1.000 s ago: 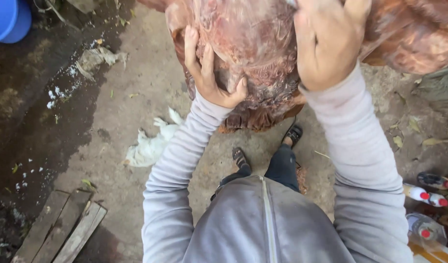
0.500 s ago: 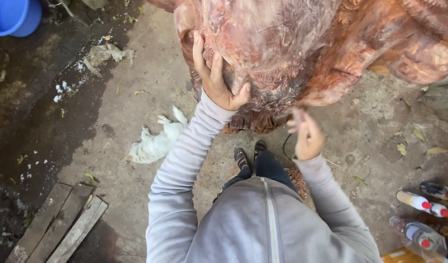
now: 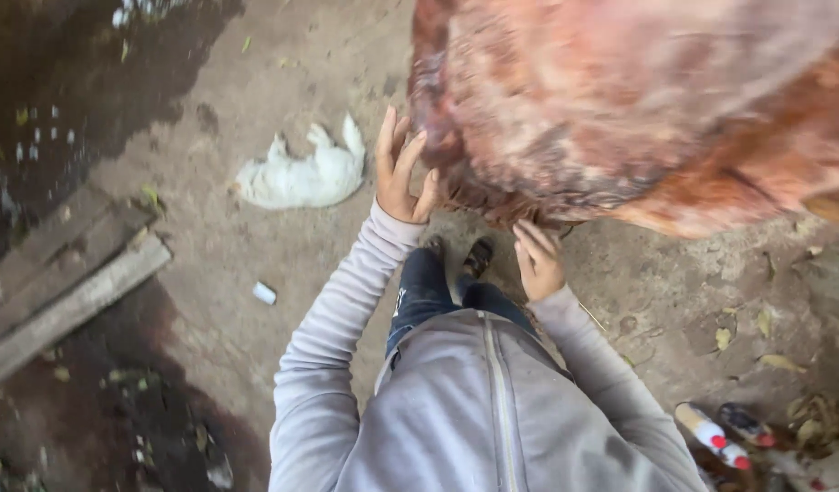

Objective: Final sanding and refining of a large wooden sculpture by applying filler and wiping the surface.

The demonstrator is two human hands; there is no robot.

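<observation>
Above the person's knees, filling the upper right of the view, hangs a large reddish-brown mass [image 3: 638, 109] with a rough, mottled surface; what it is made of cannot be told. Both hands reach up to its lower edge. The left hand [image 3: 401, 169] lies flat against its left side, fingers spread wide and pointing up, gripping nothing. The right hand [image 3: 538, 260] sits lower, under the frayed bottom rim, fingers loosely curled and touching the fringe; whether it pinches anything cannot be told. Grey sleeves and a zipped grey top [image 3: 492, 419] fill the bottom. On the dirt ground [image 3: 255, 264] lie a crumpled white cloth [image 3: 301, 173] near the left hand, wooden planks [image 3: 64, 282] at far left, and bottles with red caps [image 3: 711, 433] at lower right.
</observation>
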